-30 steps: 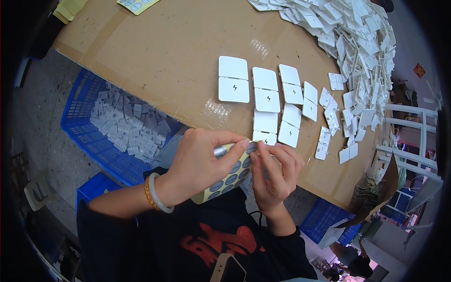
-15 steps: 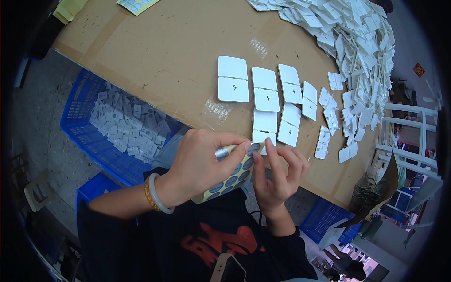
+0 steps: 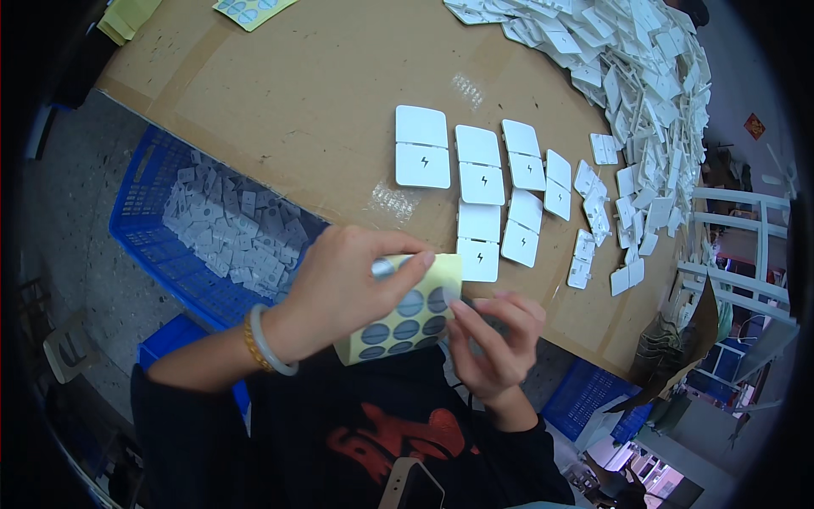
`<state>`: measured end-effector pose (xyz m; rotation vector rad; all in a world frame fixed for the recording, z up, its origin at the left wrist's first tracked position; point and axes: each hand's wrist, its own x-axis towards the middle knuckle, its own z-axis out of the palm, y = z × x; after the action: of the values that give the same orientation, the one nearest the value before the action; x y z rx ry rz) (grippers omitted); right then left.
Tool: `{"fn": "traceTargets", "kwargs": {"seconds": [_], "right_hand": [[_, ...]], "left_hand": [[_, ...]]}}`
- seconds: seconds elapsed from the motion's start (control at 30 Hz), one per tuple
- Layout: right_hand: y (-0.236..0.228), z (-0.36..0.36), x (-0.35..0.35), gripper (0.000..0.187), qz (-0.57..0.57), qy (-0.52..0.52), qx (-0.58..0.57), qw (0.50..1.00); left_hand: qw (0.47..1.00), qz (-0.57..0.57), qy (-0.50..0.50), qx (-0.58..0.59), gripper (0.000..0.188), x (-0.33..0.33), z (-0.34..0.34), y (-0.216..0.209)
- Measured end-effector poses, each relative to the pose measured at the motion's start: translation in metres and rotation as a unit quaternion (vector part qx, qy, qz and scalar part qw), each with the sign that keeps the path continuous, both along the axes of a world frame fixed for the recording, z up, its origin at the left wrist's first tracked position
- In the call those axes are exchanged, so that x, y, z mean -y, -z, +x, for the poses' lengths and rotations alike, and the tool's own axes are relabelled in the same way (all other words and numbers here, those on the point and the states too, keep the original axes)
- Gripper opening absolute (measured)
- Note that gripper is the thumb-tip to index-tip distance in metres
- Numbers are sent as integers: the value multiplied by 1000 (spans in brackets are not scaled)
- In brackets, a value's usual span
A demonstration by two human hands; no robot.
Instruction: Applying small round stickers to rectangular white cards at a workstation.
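My left hand [image 3: 339,284] grips a curled yellow sheet of round stickers [image 3: 392,316] by its upper part, thumb on the front. The stickers are grey discs, each with a line across it. At the sheet's right edge, my right hand [image 3: 500,343] has thumb and forefinger pinched on a pale round sticker [image 3: 448,294]; whether it is fully off the backing I cannot tell. Just beyond the hands on the table lie several white two-part plastic covers [image 3: 422,165] with a dark lightning mark, the nearest cover [image 3: 478,242] close past the sheet.
White plastic pieces [image 3: 644,85] form a large heap at the far right of the cardboard-topped table [image 3: 297,102]. A blue crate [image 3: 140,220] of small pale pieces stands below the left edge. Another yellow sticker sheet [image 3: 251,10] lies at the far edge. A blue bin [image 3: 585,394] sits lower right.
The sheet has tilted and shifted left with my left hand, showing more of its front. My right hand has moved slightly down, its pinch now lower on the sheet's edge.
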<state>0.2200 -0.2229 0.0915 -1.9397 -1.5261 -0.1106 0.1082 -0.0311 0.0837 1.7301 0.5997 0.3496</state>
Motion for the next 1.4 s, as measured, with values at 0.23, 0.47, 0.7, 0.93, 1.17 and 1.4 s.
{"fn": "traceTargets", "kwargs": {"seconds": [0.23, 0.47, 0.7, 0.93, 1.17, 1.4], "right_hand": [[33, 45, 2, 74, -74, 47, 114, 990], [15, 21, -3, 93, -87, -51, 15, 995], [18, 44, -9, 45, 72, 35, -566, 821], [16, 37, -36, 12, -17, 92, -563, 821], [18, 39, -49, 15, -75, 92, -560, 820], [20, 33, -48, 16, -60, 117, -561, 817]], "left_hand": [[924, -43, 334, -182, 39, -19, -9, 6], [899, -362, 216, -118, 57, 15, 10, 42], [927, -251, 244, -134, 52, 6, 4, 44], [939, -219, 247, -95, 48, 2, 2, 53], [944, -242, 214, -73, 46, 7, 1, 54], [941, -260, 204, -68, 43, 10, 0, 57]]}}
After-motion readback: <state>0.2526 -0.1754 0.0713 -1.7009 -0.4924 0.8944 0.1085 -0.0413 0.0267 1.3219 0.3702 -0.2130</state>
